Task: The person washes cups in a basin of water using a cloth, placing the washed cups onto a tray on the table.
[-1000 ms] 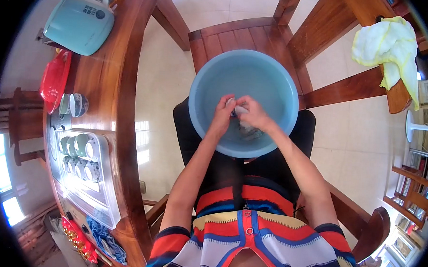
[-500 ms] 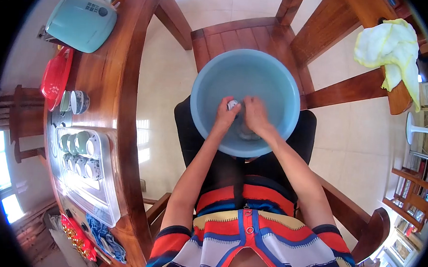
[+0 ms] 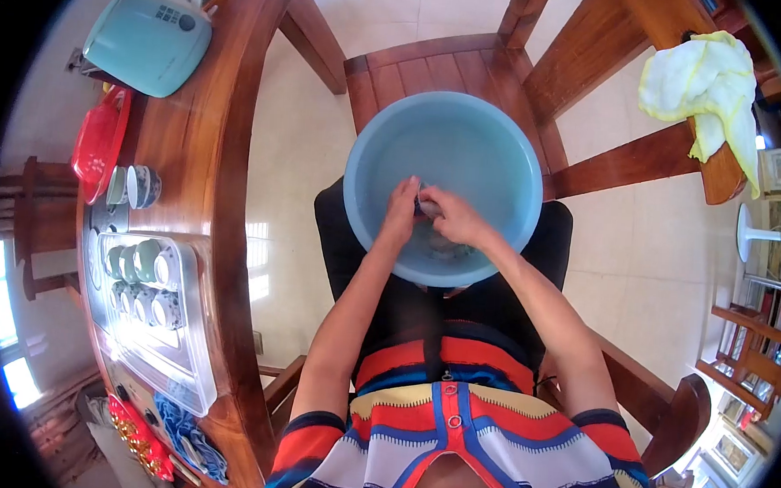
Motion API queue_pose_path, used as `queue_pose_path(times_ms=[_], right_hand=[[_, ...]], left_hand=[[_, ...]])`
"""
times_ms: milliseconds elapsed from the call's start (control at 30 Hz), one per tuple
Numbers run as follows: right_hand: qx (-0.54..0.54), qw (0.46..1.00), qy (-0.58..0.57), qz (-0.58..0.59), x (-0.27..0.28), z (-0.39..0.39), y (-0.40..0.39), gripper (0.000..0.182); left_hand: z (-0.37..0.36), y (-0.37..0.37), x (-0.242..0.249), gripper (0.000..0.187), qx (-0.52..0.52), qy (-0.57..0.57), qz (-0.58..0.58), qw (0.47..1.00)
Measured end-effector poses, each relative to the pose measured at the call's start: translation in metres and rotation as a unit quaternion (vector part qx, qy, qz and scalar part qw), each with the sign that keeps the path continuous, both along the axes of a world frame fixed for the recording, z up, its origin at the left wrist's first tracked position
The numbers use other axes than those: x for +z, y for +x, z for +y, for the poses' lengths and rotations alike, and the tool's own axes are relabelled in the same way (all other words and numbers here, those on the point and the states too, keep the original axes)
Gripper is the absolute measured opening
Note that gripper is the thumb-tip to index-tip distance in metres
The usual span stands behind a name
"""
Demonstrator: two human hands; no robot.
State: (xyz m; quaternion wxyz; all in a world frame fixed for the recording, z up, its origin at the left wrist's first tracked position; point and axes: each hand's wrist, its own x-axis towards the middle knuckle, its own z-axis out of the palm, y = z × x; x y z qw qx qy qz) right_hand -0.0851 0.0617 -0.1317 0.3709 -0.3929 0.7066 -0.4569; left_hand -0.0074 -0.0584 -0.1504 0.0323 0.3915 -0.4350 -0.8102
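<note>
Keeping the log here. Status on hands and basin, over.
Left hand, right hand together in basin. Small item between them, mostly hidden. No obstruction seen.

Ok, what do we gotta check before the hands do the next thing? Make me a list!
1. Basin sitting on the wooden chair: ok.
2. Both hands, left and right, over or inside the basin: ok.
3. Which hand grips the small thing between them: cannot tell, fingers hide it.
4. Room in the clear tray beside the little cups: ok.
5. Cloth right beside the basin: not ok, it hangs off to the right.
</note>
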Motion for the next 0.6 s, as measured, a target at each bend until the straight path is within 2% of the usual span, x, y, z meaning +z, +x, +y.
queue_pose_path(times_ms=[33, 67, 133, 167, 233, 267, 300, 333, 367, 433, 467, 533, 567, 600], right_hand=[[0.049, 0.994, 0.012, 0.101, 0.007, 0.002, 0.000, 0.049], [0.048, 0.994, 0.012, 0.102, 0.008, 0.002, 0.000, 0.049], [0.059, 0.971, -0.012, 0.232, 0.001, 0.002, 0.000, 0.045], [0.059, 0.971, -0.013, 0.232, -0.002, 0.000, 0.000, 0.045], [-0.001, 0.999, -0.023, 0.042, -0.005, -0.004, -0.001, 0.042], [-0.001, 0.999, -0.023, 0.041, -0.006, -0.002, -0.003, 0.042], [-0.041, 0.989, 0.000, -0.142, -0.002, 0.001, -0.006, 0.041], [-0.079, 0.944, 0.023, -0.320, 0.001, 0.003, -0.010, 0.041], [-0.079, 0.944, 0.023, -0.320, 0.002, 0.005, -0.012, 0.041], [-0.120, 0.893, -0.025, -0.432, -0.002, 0.009, -0.017, 0.041], [-0.120, 0.894, -0.024, -0.432, -0.005, 0.009, -0.019, 0.041], [-0.184, 0.862, -0.045, -0.470, -0.010, 0.006, -0.018, 0.040], [-0.182, 0.862, -0.044, -0.472, -0.013, 0.006, -0.017, 0.040], [-0.194, 0.884, -0.063, -0.420, -0.011, 0.006, -0.015, 0.039]], left_hand=[[0.001, -0.001, -0.003, 0.032, -0.001, -0.029, 0.000, 1.000], [0.002, -0.002, -0.005, 0.032, -0.002, -0.029, 0.000, 1.000], [0.003, -0.004, -0.001, 0.032, 0.007, -0.059, -0.006, 0.998], [0.001, -0.004, 0.001, 0.032, 0.008, -0.061, -0.006, 0.998], [0.000, -0.001, 0.002, 0.036, -0.072, -0.138, -0.016, 0.988], [0.000, 0.000, 0.002, 0.036, -0.072, -0.138, -0.017, 0.988], [0.000, 0.000, 0.000, 0.039, -0.085, -0.154, -0.005, 0.984], [0.001, 0.000, -0.002, 0.041, -0.097, -0.170, 0.008, 0.981], [0.001, -0.001, -0.004, 0.041, -0.097, -0.170, 0.008, 0.981], [0.004, -0.003, -0.005, 0.040, -0.057, -0.113, 0.049, 0.991], [0.005, -0.003, -0.006, 0.040, -0.057, -0.112, 0.050, 0.991], [0.005, -0.003, -0.007, 0.044, -0.052, -0.144, 0.049, 0.987], [0.004, -0.001, -0.007, 0.044, -0.050, -0.145, 0.048, 0.987], [0.004, 0.000, -0.006, 0.048, -0.057, -0.223, 0.023, 0.973]])
